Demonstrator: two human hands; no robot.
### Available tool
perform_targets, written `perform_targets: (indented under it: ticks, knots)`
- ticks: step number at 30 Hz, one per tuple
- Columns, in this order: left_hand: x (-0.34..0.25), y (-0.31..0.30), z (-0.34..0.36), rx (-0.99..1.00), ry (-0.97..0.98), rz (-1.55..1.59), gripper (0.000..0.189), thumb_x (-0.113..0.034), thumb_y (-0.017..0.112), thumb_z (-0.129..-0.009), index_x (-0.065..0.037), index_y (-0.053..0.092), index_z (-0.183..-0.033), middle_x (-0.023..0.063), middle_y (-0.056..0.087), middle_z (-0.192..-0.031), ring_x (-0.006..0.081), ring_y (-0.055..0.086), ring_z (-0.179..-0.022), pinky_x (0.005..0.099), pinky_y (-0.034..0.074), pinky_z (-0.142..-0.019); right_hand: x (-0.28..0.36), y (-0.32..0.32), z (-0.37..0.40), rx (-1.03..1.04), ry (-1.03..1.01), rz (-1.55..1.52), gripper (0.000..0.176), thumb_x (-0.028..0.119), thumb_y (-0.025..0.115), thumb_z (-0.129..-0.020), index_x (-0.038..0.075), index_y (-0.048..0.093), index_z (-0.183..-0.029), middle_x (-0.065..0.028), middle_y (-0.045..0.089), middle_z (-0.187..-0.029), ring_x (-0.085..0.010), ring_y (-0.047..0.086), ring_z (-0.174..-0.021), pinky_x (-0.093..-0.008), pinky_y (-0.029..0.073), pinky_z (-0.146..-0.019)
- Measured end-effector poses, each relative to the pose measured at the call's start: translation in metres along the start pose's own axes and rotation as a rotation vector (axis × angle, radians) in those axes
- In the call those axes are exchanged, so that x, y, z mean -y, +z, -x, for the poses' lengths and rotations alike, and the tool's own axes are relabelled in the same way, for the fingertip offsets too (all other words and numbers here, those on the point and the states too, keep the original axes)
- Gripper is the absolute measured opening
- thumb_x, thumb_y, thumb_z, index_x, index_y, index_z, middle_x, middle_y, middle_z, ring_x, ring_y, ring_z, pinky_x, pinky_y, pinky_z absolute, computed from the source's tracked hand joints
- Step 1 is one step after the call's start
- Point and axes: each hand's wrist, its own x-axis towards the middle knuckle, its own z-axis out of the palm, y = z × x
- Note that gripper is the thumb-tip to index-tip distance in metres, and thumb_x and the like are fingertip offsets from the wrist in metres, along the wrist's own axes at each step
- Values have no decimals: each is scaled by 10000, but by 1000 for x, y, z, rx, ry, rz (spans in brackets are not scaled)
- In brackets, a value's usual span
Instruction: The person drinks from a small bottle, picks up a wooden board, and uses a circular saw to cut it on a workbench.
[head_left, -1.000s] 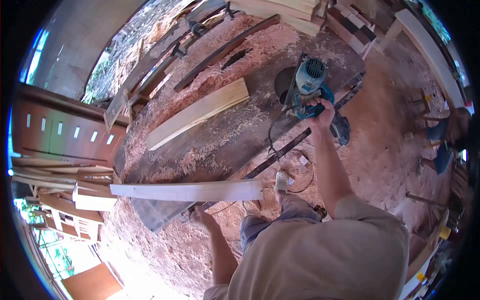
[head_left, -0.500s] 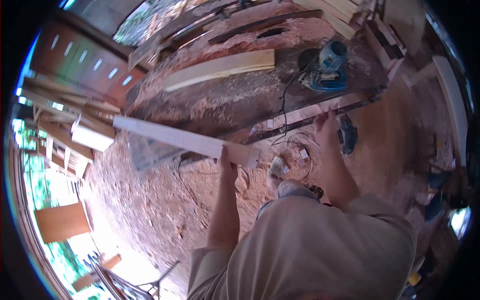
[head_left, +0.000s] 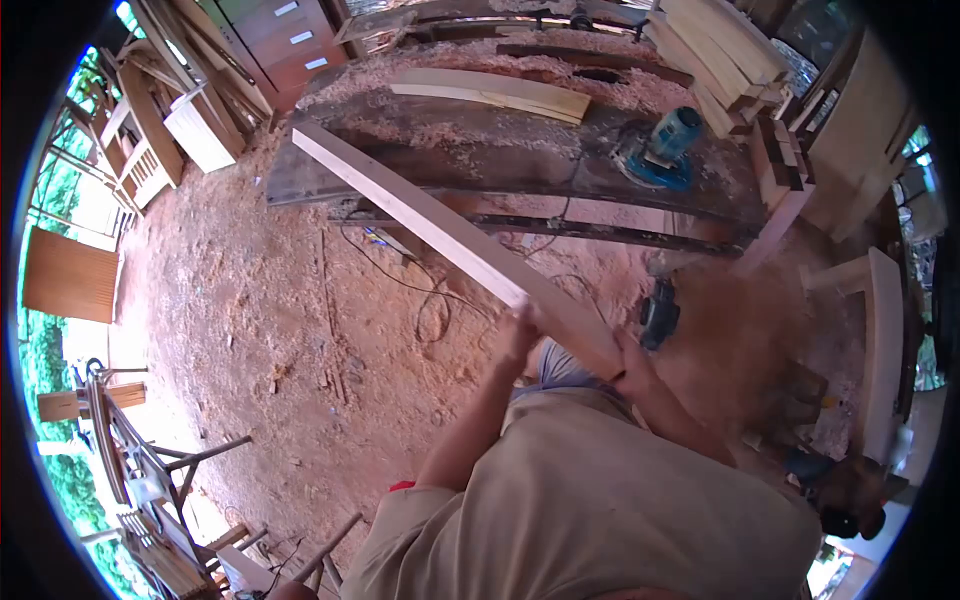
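Note:
A long pale wooden beam (head_left: 430, 228) slants from the workbench (head_left: 480, 165) at the upper left down to my body. My left hand (head_left: 518, 325) is closed round the beam below its middle. At the near end, my right hand (head_left: 630, 362) is wrapped round it. The beam's far end reaches over the left part of the bench. A blue power tool (head_left: 660, 155) stands on the bench's right part, and a curved pale board (head_left: 490, 90) lies further back among shavings.
Stacked boards (head_left: 715, 60) stand at the back right. A dark tool (head_left: 659, 314) sits on the floor right of my hands. Cables (head_left: 432, 310) curl over the shaving-strewn floor. A wooden frame (head_left: 878, 340) is at the right, and a metal stand (head_left: 185, 465) at the lower left.
My right hand has come back from beside the bench and now grips the beam's near end. The beam is closer to my body and slants more steeply. The view has turned.

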Motion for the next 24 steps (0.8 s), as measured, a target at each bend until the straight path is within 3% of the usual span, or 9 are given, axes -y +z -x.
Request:
perform_targets:
  ticks: [3, 4, 9, 13, 15, 18, 20, 22, 24]
  knots:
    - [-1, -60, -66, 69, 215, 219, 490, -520, 425, -1005, -139, 539, -1293, 47, 667, -1065, 168, 634, -924, 293, 503, -802, 16, -63, 48, -83, -63, 11, 446, 394, 515, -990, 28, 567, -1239, -100, 652, -1096, -254, 662, -949, -369, 569, -785]
    - [-43, -21, -29, -23, 249, 264, 522, -549, 407, -999, -163, 515, -1334, 39, 667, -1087, 183, 628, -904, 298, 482, -813, 21, -88, 60, -105, -59, 14, 446, 394, 515, -990, 28, 567, -1239, -100, 652, -1096, -254, 662, -949, -369, 569, -785]
    - [-55, -22, -70, -292, 148, 280, 833, -756, 394, -883, -82, 457, -1370, 140, 585, -1230, 298, 552, -1113, 455, 430, -977, 18, -240, 104, -172, -344, 107, 411, 341, 510, -981, 10, 588, -1212, -102, 646, -1107, -224, 634, -981, -347, 506, -887]
    - [10, 30, -79, -133, 231, 351, 831, -751, 337, -899, -76, 438, -1373, 145, 555, -1265, 327, 549, -1124, 476, 441, -983, 43, -294, 138, -472, -420, 211, 430, 395, 494, -981, 14, 638, -1120, -87, 662, -1042, -184, 639, -892, -342, 515, -803]
    - [49, 57, -77, -196, 352, 296, 828, -745, 285, -912, -71, 440, -1368, 139, 529, -1314, 344, 531, -1167, 490, 451, -989, 69, -297, 147, -770, -635, 655, 399, 413, 538, -951, 38, 661, -1007, -29, 628, -896, -134, 563, -757, -320, 464, -701]
    - [98, 119, -47, -212, 398, 276, 876, -779, 319, -876, -74, 431, -1384, 140, 502, -1367, 333, 488, -1236, 493, 410, -1038, 83, -448, 95, -777, -705, 858, 350, 376, 568, -939, 39, 664, -945, -1, 590, -837, -109, 505, -713, -289, 428, -675]
    - [156, 95, -70, 621, 161, 844, 946, -832, 338, -822, -77, 434, -1384, 139, 507, -1359, 314, 461, -1266, 473, 376, -1071, 106, -517, 93, -768, -795, 837, 301, 301, 558, -938, 31, 667, -1014, -78, 630, -927, -180, 562, -849, -337, 463, -759]
    - [149, 210, -6, 146, 240, 567, 927, -831, 372, -823, -102, 415, -1396, 108, 495, -1346, 281, 459, -1254, 443, 365, -1079, 139, -552, 110, -775, -893, 828, 278, 226, 549, -937, 23, 671, -1084, -156, 671, -1018, -251, 619, -984, -385, 497, -842]
    - [142, 317, 45, -59, 206, 403, 919, -830, 389, -823, -115, 406, -1401, 93, 489, -1339, 265, 458, -1249, 428, 359, -1083, 191, -541, 148, -700, -631, 103, 329, 361, 578, -938, 48, 675, -976, -61, 613, -887, -154, 552, -760, -294, 471, -726]
